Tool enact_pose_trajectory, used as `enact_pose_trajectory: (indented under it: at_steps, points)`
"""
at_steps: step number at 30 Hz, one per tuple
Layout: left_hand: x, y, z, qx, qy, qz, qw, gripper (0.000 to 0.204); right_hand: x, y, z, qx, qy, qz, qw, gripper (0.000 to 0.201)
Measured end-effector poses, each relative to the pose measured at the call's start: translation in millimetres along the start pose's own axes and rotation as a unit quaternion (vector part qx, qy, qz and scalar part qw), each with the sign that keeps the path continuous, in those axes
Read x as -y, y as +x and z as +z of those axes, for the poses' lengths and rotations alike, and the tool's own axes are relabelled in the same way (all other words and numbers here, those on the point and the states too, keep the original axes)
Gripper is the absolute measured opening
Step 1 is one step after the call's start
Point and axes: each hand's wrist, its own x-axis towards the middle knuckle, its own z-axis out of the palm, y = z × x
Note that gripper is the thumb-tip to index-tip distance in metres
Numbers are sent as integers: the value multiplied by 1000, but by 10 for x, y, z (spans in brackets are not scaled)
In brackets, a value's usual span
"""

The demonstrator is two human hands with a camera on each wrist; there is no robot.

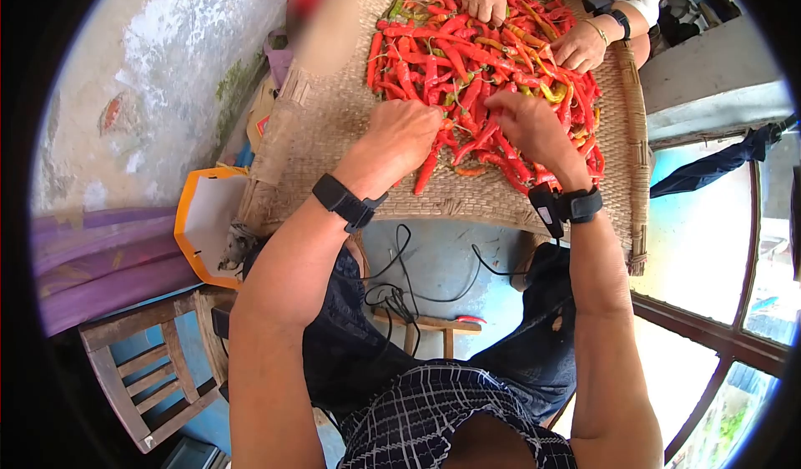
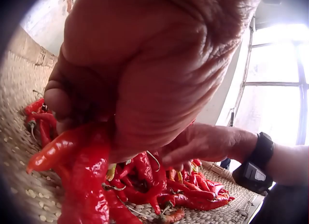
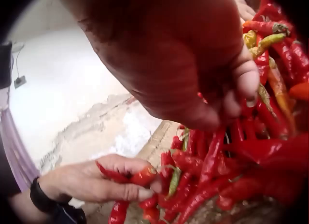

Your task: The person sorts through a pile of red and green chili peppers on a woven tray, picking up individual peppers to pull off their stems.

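Red chili peppers (image 1: 434, 68), with a few green and yellow ones, lie heaped on a woven mat (image 1: 334, 135). The left hand (image 1: 396, 139) is at the heap's near left edge; in the left wrist view its curled fingers grip several red peppers (image 2: 87, 185), and in the right wrist view a pepper tip (image 3: 113, 173) sticks out above the fingers. To its right, the right hand (image 1: 538, 131) reaches down into the heap. In the right wrist view that hand (image 3: 178, 64) has bent fingers and pinches a red pepper (image 3: 212, 154); its grip is partly hidden.
Another person's hands (image 1: 580, 47) touch the heap's far side. An orange-edged white box (image 1: 200, 227) stands left of the mat, with a wooden chair (image 1: 158, 369) nearer. Black cables (image 1: 405, 302) hang below the mat's near edge. Windows are at right.
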Motion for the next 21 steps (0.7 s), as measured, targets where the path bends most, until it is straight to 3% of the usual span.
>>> enact_pose_trajectory:
  at_steps: [1, 3, 5, 7, 8, 10, 11, 13, 14, 15, 17, 18, 19, 21]
  points:
    - [2, 5, 1, -6, 2, 1, 1000, 9, 50, -33, 18, 2, 1, 0, 1000, 26]
    - [-1, 1, 15, -11, 3, 3, 1000, 9, 139, -82, 55, -21, -178, 34, 983, 17]
    - [6, 1, 22, -16, 0, 2, 1000, 9, 196, -83, 22, -25, -196, 38, 980, 9]
    - [20, -13, 19, -17, 1, 3, 1000, 9, 215, -74, -22, -80, -63, -23, 995, 7]
    - [24, -16, 21, -19, 0, 6, 1000, 9, 234, -80, -56, -79, -63, -24, 995, 7]
    - [32, 0, 39, -7, 5, 0, 1000, 9, 375, -85, -203, -60, 121, 92, 987, 19]
    - [33, 10, 50, 5, 11, -4, 1000, 9, 417, -84, -279, -59, 120, 93, 987, 19]
    - [6, 26, 31, 14, 12, -6, 1000, 10, 435, -114, -429, 47, 317, 195, 927, 29]
    - [-7, 35, 26, 24, 16, -8, 1000, 10, 373, -121, -477, 116, 303, 234, 916, 28]
    - [-10, 38, 34, 25, 16, -7, 1000, 10, 327, -123, -493, 115, 304, 235, 916, 28]
    - [-5, 37, 48, 20, 13, -10, 1000, 10, 219, -114, -496, 54, 285, 221, 931, 27]
    - [-13, 36, 34, 20, 12, -9, 1000, 10, 172, -63, -517, -41, 396, 205, 894, 26]
    - [-21, 34, 12, 26, 10, -13, 1000, 10, 145, -38, -526, -41, 396, 206, 894, 26]
    - [-26, 28, 3, 32, 8, -17, 999, 10, 133, 14, -545, -253, 463, 230, 818, 29]
